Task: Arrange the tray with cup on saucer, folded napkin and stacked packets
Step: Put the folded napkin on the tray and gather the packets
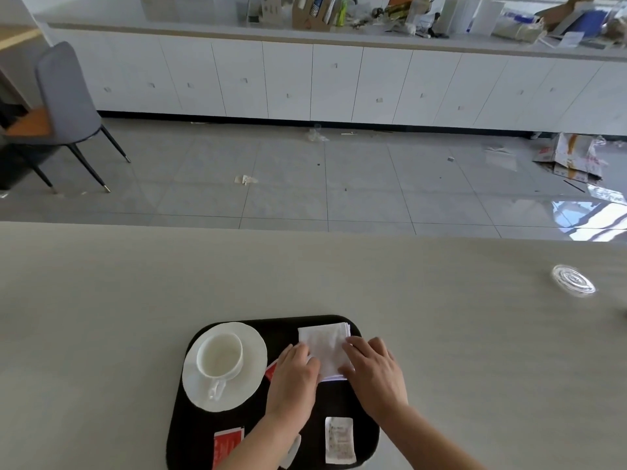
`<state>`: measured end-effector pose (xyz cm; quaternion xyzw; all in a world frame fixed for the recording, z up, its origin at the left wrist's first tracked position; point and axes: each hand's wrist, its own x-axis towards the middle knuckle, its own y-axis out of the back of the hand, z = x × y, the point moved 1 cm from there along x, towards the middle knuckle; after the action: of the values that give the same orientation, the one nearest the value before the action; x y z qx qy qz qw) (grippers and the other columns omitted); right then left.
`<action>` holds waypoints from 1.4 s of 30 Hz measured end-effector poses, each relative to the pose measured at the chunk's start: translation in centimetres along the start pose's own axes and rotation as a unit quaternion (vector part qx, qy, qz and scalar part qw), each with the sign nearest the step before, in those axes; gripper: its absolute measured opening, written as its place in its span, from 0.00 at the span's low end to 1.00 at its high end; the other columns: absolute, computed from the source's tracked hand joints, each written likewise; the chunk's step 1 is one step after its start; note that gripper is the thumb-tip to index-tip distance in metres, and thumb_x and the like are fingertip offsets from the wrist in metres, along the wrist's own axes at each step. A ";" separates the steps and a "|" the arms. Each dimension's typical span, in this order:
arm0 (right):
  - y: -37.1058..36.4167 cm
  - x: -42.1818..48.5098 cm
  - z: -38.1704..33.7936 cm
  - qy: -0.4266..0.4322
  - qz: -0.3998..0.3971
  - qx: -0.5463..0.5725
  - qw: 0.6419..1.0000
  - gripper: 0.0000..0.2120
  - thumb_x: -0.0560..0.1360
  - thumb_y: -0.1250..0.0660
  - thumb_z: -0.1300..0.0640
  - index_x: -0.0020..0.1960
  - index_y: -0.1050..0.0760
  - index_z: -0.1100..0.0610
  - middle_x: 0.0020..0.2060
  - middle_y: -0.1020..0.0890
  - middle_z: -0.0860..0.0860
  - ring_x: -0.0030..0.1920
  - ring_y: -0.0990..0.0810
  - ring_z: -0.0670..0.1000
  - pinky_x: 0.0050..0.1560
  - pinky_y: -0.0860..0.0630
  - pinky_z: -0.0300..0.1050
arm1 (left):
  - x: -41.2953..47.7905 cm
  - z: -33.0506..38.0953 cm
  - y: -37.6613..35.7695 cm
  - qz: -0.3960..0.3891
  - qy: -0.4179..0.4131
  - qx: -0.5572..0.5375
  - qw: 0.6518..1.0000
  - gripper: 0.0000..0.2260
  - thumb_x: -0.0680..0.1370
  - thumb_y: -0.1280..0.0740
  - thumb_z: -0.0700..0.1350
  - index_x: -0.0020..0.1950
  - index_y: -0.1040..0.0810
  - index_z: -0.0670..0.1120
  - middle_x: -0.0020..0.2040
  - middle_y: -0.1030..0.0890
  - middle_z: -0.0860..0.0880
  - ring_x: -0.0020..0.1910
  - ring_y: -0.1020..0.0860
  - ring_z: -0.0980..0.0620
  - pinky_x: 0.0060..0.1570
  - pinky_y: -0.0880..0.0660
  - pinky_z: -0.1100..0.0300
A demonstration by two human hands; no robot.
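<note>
A black tray lies on the pale table. On its left, a white cup stands on a white saucer. At the tray's back right lies a folded white napkin. My left hand rests on the napkin's left edge, and my right hand presses its right side with fingers fairly flat. A white packet lies at the front right. A red packet lies at the front left. Another red packet peeks out beside my left hand. A pale packet is partly hidden under my left forearm.
A clear plastic lid lies on the table at the far right. Beyond the table's far edge are a tiled floor with litter, a grey chair at the left and white cabinets along the wall.
</note>
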<state>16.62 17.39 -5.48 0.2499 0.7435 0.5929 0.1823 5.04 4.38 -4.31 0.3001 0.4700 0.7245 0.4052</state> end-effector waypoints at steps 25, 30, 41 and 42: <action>0.8 -9.4 -5.9 -0.043 -0.064 0.036 0.996 0.07 0.72 0.29 0.47 0.47 0.21 0.49 0.44 0.24 0.44 0.45 0.23 0.49 0.38 0.25 0.42 | -13.9 -8.1 4.8 0.016 0.073 -0.013 0.997 0.10 0.65 0.22 0.43 0.44 0.17 0.50 0.40 0.22 0.54 0.39 0.24 0.50 0.36 0.25 0.55; 0.4 -10.4 -6.1 -0.055 -0.110 0.033 0.992 0.14 0.71 0.31 0.43 0.54 0.23 0.48 0.50 0.24 0.45 0.48 0.24 0.50 0.48 0.25 0.42 | -12.9 -4.3 3.2 -0.048 0.004 0.034 0.998 0.09 0.68 0.26 0.51 0.45 0.19 0.52 0.40 0.21 0.54 0.39 0.24 0.51 0.38 0.25 0.55; 0.3 -8.1 -3.5 -0.007 -0.106 0.110 0.988 0.18 0.68 0.35 0.68 0.54 0.22 0.53 0.52 0.25 0.48 0.47 0.23 0.54 0.42 0.26 0.43 | -9.3 0.6 0.1 -0.033 0.031 -0.069 0.997 0.09 0.76 0.32 0.42 0.56 0.20 0.48 0.55 0.25 0.53 0.53 0.27 0.57 0.50 0.27 0.66; 0.3 -8.1 -3.1 -0.005 -0.101 0.114 0.988 0.19 0.68 0.36 0.69 0.54 0.22 0.53 0.52 0.25 0.48 0.46 0.22 0.54 0.41 0.26 0.43 | -9.2 1.0 -0.1 -0.036 0.025 -0.078 0.996 0.10 0.76 0.31 0.43 0.57 0.20 0.49 0.56 0.24 0.53 0.54 0.27 0.57 0.51 0.27 0.66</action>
<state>21.45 10.26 -4.72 0.1954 0.8270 0.4811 0.2153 10.37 -3.14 -4.49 0.2323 0.4322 0.7512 0.4415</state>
